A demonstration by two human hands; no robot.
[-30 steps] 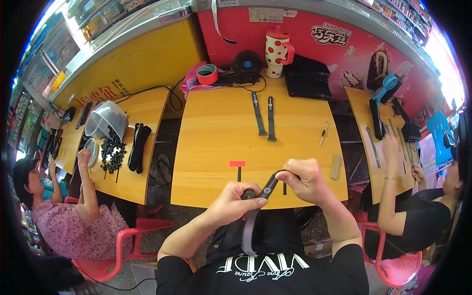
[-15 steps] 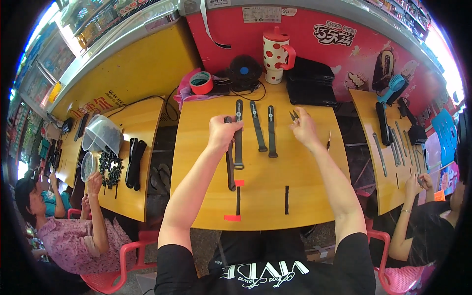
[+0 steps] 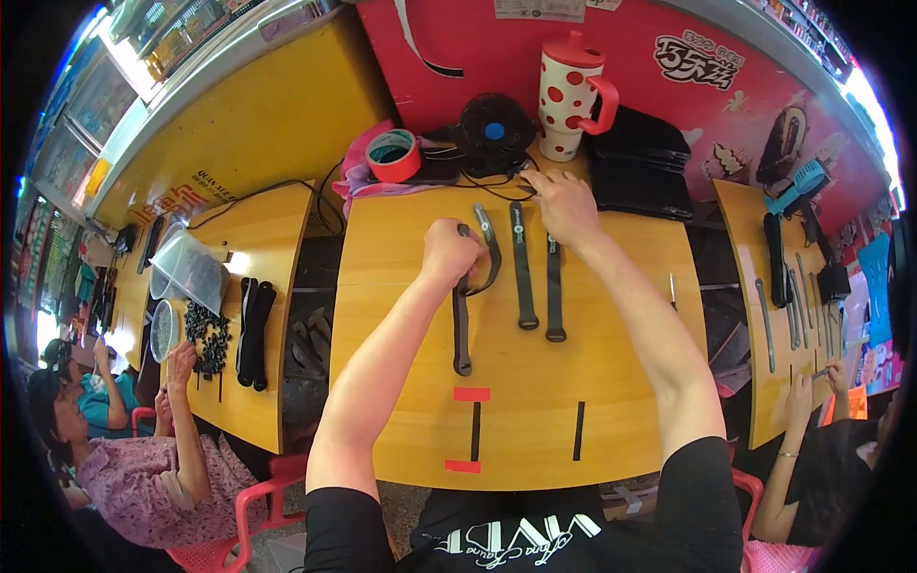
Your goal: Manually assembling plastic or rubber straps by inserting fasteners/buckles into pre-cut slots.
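Note:
My left hand (image 3: pixel 453 254) is closed around a dark strap (image 3: pixel 462 329) whose lower part lies straight toward me. Its fingers also touch a second strap (image 3: pixel 487 229), which bends in a curve beside them. To the right, two more dark straps lie side by side: a left one (image 3: pixel 522 272) and a right one (image 3: pixel 555 296). My right hand (image 3: pixel 565 205) is over the upper end of the right strap, fingers drawn together near the fan's cord. Whatever is between its fingertips is too small to make out.
At the back stand a black fan (image 3: pixel 497 129), a polka-dot tumbler (image 3: pixel 565 105), red tape (image 3: pixel 393 156) and black pouches (image 3: pixel 638 172). A thin tool (image 3: pixel 672 291) lies at right. Red strips (image 3: pixel 471 393) and black lines (image 3: pixel 578 430) mark the near tabletop. People work at both sides.
My right hand has moved away from me and left, toward the fan; the pointed dark tool it held no longer shows clearly. The strap beside my left hand has gone from straight to bent.

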